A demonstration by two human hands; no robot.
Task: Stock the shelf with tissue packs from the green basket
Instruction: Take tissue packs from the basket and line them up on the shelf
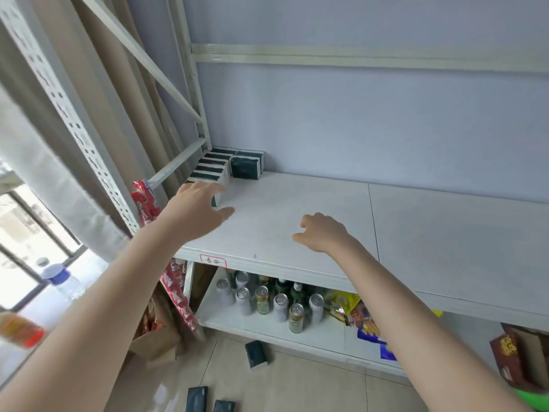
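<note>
Several dark green tissue packs [211,167] stand in a row at the back left corner of the white shelf [297,209], with one more pack [246,166] beside them. My left hand [199,208] reaches over the shelf with spread fingers, just in front of the nearest pack in the row, and holds nothing. My right hand [322,231] hovers over the shelf's front part, fingers loosely curled and empty. Three tissue packs lie on the floor [256,353], [197,398], [224,406]. A bit of the green basket [533,401] shows at the lower right.
The lower shelf [267,325] holds several cans and bottles [279,301] and snack bags [356,316]. Red snack packets [145,203] hang on the perforated upright at the left. A brown carton [517,358] stands at the right. A water bottle [64,282] is at the left.
</note>
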